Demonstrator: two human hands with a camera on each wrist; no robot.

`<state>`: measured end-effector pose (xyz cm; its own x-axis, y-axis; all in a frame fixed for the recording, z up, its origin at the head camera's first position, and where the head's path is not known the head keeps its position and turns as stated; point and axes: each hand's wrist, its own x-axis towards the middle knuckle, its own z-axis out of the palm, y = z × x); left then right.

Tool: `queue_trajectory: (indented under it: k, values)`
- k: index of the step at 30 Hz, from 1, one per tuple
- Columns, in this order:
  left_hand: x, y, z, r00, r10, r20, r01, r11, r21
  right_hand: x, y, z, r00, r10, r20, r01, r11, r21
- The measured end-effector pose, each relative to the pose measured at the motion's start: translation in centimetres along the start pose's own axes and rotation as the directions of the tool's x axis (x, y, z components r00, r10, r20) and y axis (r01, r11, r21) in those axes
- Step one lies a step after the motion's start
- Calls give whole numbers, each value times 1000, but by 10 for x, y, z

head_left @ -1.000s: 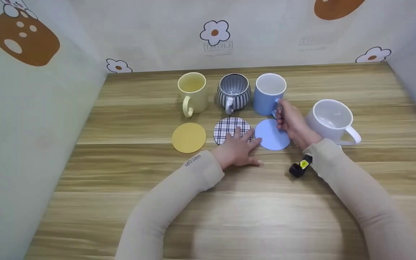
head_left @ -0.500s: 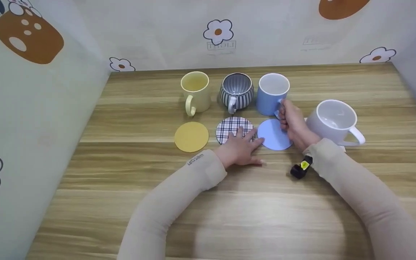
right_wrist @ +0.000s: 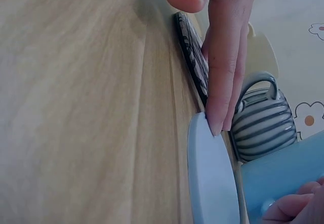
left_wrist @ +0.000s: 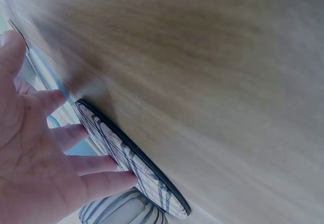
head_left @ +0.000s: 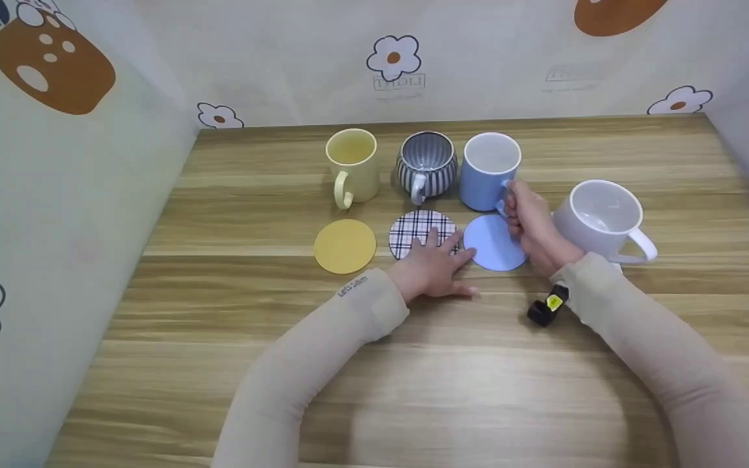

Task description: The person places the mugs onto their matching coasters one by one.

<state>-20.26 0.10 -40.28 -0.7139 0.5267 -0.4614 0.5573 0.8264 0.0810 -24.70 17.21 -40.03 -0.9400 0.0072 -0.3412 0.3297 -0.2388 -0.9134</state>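
- While four glossy mugs stand upright, three flat round coasters lie on the wood-grained table (head_left: 452, 377): a plain yellow disc (head_left: 344, 246), a black-edged plaid disc (head_left: 407, 231) and a smooth pale-blue disc (head_left: 497, 246).
- The mugs: a yellow cylindrical mug (head_left: 363, 179), a round-bellied grey-striped mug (head_left: 439, 177), a straight-sided blue mug (head_left: 482, 188) with white inside, a wide white mug (head_left: 584, 231).
- One right hand (head_left: 532, 218) grips the blue mug's handle; the mug sits just behind the pale-blue disc, left of that fist.
- One left hand (head_left: 432, 270), fingers spread, holds nothing; its fingertips touch the plaid disc and the pale-blue disc's edge.

Left sleeve (head_left: 342, 325): lettering, apparently "Let's Slim"; back wall (head_left: 465, 65): boxed, mirrored "LIGHT", fainter print illegible
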Motion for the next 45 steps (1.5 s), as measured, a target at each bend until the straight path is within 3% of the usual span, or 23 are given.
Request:
queue_trajectory:
  k: [11, 24, 35, 45]
  values:
    - [0, -1, -1, 1000, 2, 0, -2, 1000, -7, -7, -3, -6, 1000, -7, 2, 7, 1000, -6]
    - [-3, -4, -4, 999, 23, 50, -19, 997, -79, -24, -7, -11, 998, -25, 50, 28, 998, -61]
    - [-2, -2, -2, 999, -4, 45, 5, 1000, -25, -38, -2, -20, 997, -21, 76, 27, 997, -78]
    - [-1, -2, 0, 999, 0, 37, 1, 1000, -26, -52, 2, -28, 994, -9, 110, 21, 994, -105]
